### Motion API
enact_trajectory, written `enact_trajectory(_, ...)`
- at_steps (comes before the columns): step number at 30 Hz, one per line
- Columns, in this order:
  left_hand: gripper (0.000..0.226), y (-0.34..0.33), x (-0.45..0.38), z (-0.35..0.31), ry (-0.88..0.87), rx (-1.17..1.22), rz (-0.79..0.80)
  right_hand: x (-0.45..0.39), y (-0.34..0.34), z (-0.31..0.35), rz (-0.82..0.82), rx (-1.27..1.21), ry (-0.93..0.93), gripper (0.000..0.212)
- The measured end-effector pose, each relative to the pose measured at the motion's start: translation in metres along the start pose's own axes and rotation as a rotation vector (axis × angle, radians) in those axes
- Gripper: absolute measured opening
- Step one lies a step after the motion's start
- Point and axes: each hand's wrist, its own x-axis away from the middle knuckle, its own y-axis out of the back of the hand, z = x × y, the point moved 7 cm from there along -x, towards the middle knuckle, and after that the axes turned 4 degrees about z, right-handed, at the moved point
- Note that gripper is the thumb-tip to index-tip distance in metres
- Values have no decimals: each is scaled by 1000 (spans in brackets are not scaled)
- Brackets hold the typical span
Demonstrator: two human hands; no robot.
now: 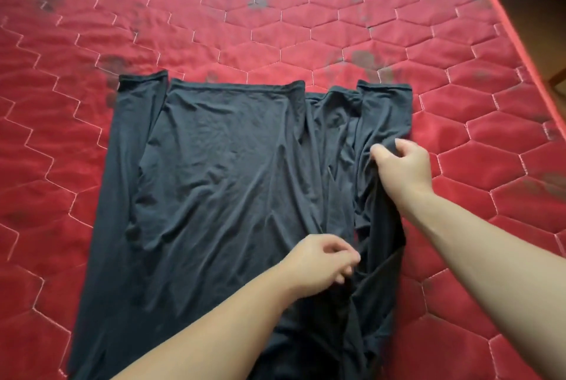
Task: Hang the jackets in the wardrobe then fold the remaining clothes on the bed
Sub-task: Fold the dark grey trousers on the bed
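Note:
A dark long-sleeved shirt (220, 171) lies spread on the red quilted mattress (275, 27), its hem and both sleeve cuffs pointing away from me. The left sleeve lies straight along the body. My right hand (401, 165) pinches the wrinkled right sleeve about halfway along its length. My left hand (321, 263) has curled fingers gathering the fabric near the right armpit, lower on the shirt. The collar end is hidden under my forearms at the bottom of the view.
The mattress edge (520, 52) runs diagonally along the right side, with dark floor beyond it. Grey stains mark the mattress beyond the shirt. Bare mattress surrounds the shirt on the left, far side and right.

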Motion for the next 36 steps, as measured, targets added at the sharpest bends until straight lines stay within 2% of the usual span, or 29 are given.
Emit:
enact_trajectory(2,16,24,-12,-17,-22,290,-95,6,-15,51,-19,107,273,25)
enact_trajectory(3,23,37,-16,-25,-48,441,-138,15,-34,73,62,134,405,24)
enact_trajectory(4,32,53,-20,-32,-97,602,-194,25,-58,89,217,164,501,25)
enact_trajectory(6,47,89,-22,-37,-209,874,-304,48,-114,96,636,277,522,35)
enact_trajectory(7,56,104,-21,-33,-202,965,-333,56,-133,91,786,311,484,40)
enact_trajectory(8,63,114,-20,-26,-146,1023,-331,59,-141,85,826,302,461,42)
enact_trajectory(9,63,119,-19,-19,-85,1035,-309,54,-140,79,769,256,452,42)
enact_trajectory(12,37,125,-28,4,24,826,-334,22,-110,50,386,261,330,29)
enact_trajectory(14,33,127,-32,14,76,709,-390,3,-98,25,318,395,214,17)
enact_trajectory(16,31,131,-36,23,80,693,-409,-14,-95,11,329,507,176,12)
enact_trajectory(19,29,134,-41,27,63,720,-341,-28,-98,12,327,696,300,45)
enact_trajectory(22,31,134,-42,26,32,699,-267,-27,-114,32,336,671,422,63)
enact_trajectory(24,34,133,-42,27,28,651,-256,-23,-136,46,456,574,411,79)
enact_trajectory(26,35,133,-41,29,39,611,-258,-16,-164,60,606,507,392,84)
enact_trajectory(30,36,135,-41,34,73,630,-256,-5,-207,76,762,446,352,65)
enact_trajectory(32,38,135,-44,34,60,630,-254,-5,-212,78,783,617,464,62)
enact_trajectory(34,44,135,-46,36,56,632,-269,-10,-211,81,720,802,599,41)
enact_trajectory(36,49,134,-48,37,60,650,-275,-22,-207,91,615,663,620,19)
